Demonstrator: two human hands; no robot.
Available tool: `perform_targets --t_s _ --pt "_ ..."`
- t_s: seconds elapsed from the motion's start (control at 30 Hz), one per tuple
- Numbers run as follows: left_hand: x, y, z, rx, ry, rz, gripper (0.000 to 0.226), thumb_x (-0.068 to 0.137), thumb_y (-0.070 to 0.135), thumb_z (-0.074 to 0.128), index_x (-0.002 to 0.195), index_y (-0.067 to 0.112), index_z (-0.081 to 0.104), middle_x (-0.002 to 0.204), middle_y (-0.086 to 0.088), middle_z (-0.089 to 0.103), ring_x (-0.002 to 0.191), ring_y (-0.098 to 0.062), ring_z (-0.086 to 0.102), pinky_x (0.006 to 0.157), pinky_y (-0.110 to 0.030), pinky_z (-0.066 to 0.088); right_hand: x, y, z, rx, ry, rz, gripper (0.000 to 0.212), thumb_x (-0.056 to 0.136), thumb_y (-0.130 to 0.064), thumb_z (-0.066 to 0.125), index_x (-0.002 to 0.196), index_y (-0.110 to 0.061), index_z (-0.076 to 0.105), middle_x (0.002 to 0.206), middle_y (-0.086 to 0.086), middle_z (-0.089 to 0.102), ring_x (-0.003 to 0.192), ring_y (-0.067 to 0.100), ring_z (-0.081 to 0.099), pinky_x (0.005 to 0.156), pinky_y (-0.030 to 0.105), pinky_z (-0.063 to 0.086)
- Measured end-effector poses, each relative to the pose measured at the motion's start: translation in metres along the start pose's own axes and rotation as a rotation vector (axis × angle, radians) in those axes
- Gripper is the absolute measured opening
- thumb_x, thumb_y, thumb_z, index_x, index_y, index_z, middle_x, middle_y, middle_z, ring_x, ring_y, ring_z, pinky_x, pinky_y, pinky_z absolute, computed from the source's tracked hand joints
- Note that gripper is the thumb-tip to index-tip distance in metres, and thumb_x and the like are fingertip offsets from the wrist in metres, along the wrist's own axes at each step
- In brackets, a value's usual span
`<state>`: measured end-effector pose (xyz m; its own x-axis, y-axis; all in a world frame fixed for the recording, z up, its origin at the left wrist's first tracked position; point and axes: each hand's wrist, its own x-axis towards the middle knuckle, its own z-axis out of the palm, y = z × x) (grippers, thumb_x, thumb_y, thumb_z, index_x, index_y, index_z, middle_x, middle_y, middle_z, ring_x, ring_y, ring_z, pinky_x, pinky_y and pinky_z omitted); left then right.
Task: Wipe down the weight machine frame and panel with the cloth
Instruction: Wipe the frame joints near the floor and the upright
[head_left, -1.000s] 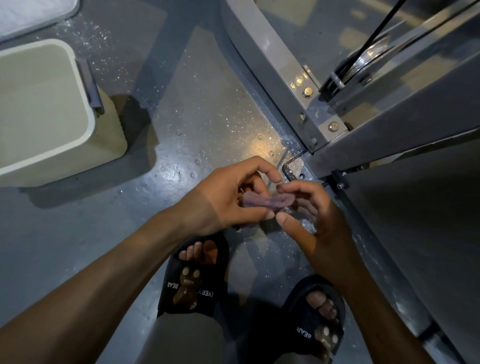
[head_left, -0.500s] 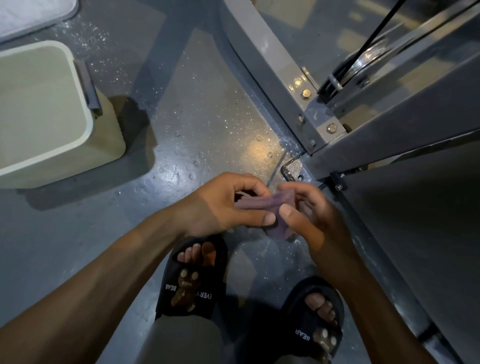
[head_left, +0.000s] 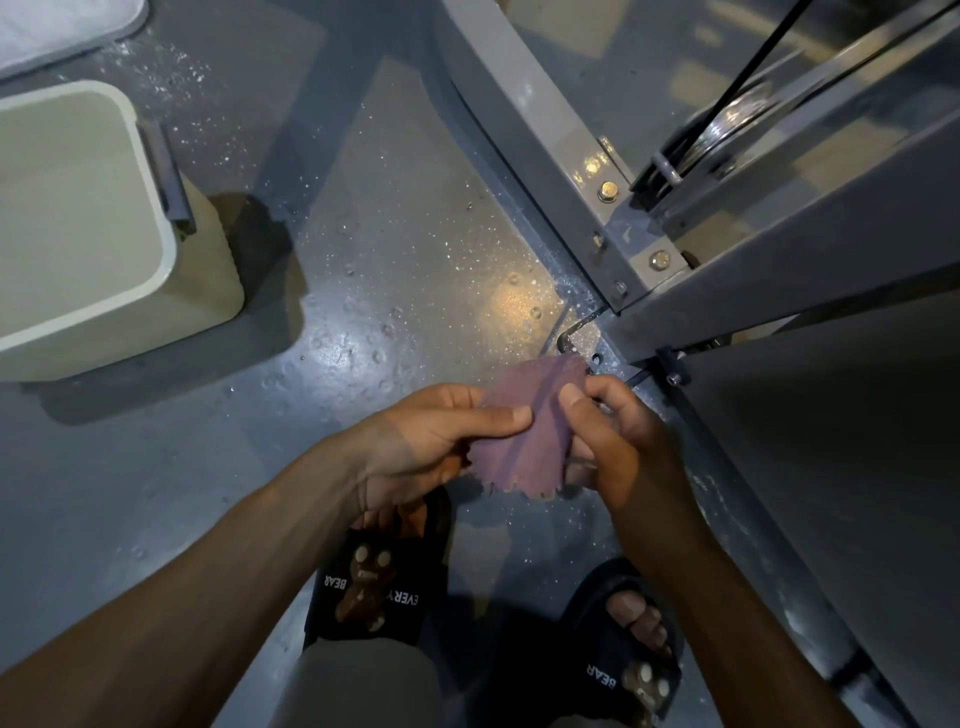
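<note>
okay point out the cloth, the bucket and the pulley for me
cloth (head_left: 524, 441): head view, middle of the purple sheet held between both hands.
bucket (head_left: 171, 249): head view, its pale right rim.
pulley (head_left: 727, 124): head view, shiny wheel face under the black cable.

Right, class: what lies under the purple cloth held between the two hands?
Below the cloth you can see wet grey floor and a corner of the machine frame. The left hand and right hand pinch it; their fingers behind it are hidden.
</note>
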<state>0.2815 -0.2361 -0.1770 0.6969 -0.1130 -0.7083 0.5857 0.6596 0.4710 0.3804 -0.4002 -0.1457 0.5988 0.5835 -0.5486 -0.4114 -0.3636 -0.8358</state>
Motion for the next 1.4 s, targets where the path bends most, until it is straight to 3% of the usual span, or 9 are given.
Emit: perform_targets --t_s 0.17,0.33,0.63,0.73,0.83,0.93,1.1,1.23,1.4 --pt "-0.002 0.006 -0.001 0.132 -0.010 0.042 0.038 0.097 0.019 0.068 0.126 -0.005 0.065 0.120 -0.025 0.070 0.104 -0.030 0.068 0.093 -0.036 0.056 0.001 0.003 -0.005 0.008 -0.077 0.067 0.030 0.093 -0.013 0.071 0.116 -0.006 0.055 0.085 0.017 0.076 0.069 0.014 0.072 0.053 0.022 0.053" --pt "-0.003 0.013 -0.003 0.125 -0.093 0.133 0.041 0.099 0.009 0.062 0.140 0.007 0.056 0.128 -0.041 0.058 0.113 -0.061 0.056 0.099 -0.063 0.046 0.001 0.008 -0.004 0.223 -0.040 0.107 0.023 0.100 -0.012 0.063 0.121 -0.010 0.056 0.104 0.019 0.076 0.088 0.033 0.073 0.067 0.040 0.059" --pt "0.008 0.034 0.001 0.121 0.052 0.224 0.020 0.085 0.024 0.051 0.077 0.013 0.066 0.078 -0.005 0.059 0.072 -0.015 0.057 0.062 -0.022 0.049 0.015 0.006 -0.009 0.354 -0.066 0.111 0.011 0.076 -0.020 0.058 0.078 -0.023 0.069 0.113 0.018 0.074 0.105 0.041 0.071 0.073 0.043 0.060" --pt "0.018 0.035 0.005 0.186 0.132 0.306 0.015 0.092 0.010 0.070 0.094 0.008 0.055 0.073 -0.005 0.063 0.065 -0.012 0.059 0.059 -0.017 0.050 0.019 0.003 -0.005 0.244 -0.023 0.001 0.009 0.074 -0.023 0.070 0.081 -0.023 0.065 0.099 0.020 0.073 0.094 0.042 0.070 0.076 0.051 0.059" --pt "0.028 0.037 0.007 0.073 0.134 0.258 0.047 0.080 0.011 0.083 0.121 0.009 0.061 0.101 -0.017 0.074 0.088 -0.026 0.070 0.079 -0.030 0.059 0.025 -0.002 -0.001 0.154 0.063 -0.141 0.017 0.077 -0.008 0.064 0.076 -0.025 0.062 0.069 0.002 0.065 0.063 0.015 0.061 0.060 0.026 0.050" --pt "0.034 0.042 0.010 0.009 0.069 0.150 0.038 0.086 0.017 0.080 0.118 0.001 0.069 0.111 -0.023 0.074 0.095 -0.028 0.070 0.087 -0.033 0.058 0.035 -0.007 0.001 0.102 0.123 -0.180 0.021 0.075 -0.007 0.062 0.078 -0.029 0.063 0.065 -0.004 0.062 0.057 0.007 0.055 0.055 0.022 0.045" --pt "0.052 0.094 -0.006 0.379 0.308 0.391 0.018 0.089 0.019 0.074 0.106 0.013 0.072 0.099 -0.011 0.077 0.089 -0.018 0.073 0.076 -0.029 0.057 0.044 -0.005 0.003 0.188 0.168 -0.093 0.044 0.077 -0.012 0.065 0.117 -0.028 0.067 0.109 -0.001 0.075 0.093 0.024 0.076 0.072 0.038 0.063" --pt "0.072 0.186 -0.016 0.938 0.662 0.741 0.014 0.087 0.017 0.078 0.100 0.016 0.071 0.089 -0.004 0.072 0.072 -0.008 0.066 0.066 -0.023 0.053 0.047 0.002 -0.002 0.159 0.152 0.015 0.045 0.073 -0.014 0.065 0.118 -0.016 0.064 0.103 0.002 0.075 0.087 0.029 0.076 0.070 0.037 0.062" --pt "0.118 0.258 -0.009 1.290 0.702 0.785 0.032 0.081 0.016 0.081 0.111 0.012 0.069 0.099 -0.003 0.070 0.084 -0.019 0.070 0.074 -0.029 0.058 0.049 0.010 -0.001 0.166 0.206 0.073 0.033 0.076 -0.010 0.066 0.109 -0.012 0.068 0.093 0.006 0.075 0.070 0.026 0.073 0.062 0.036 0.056"
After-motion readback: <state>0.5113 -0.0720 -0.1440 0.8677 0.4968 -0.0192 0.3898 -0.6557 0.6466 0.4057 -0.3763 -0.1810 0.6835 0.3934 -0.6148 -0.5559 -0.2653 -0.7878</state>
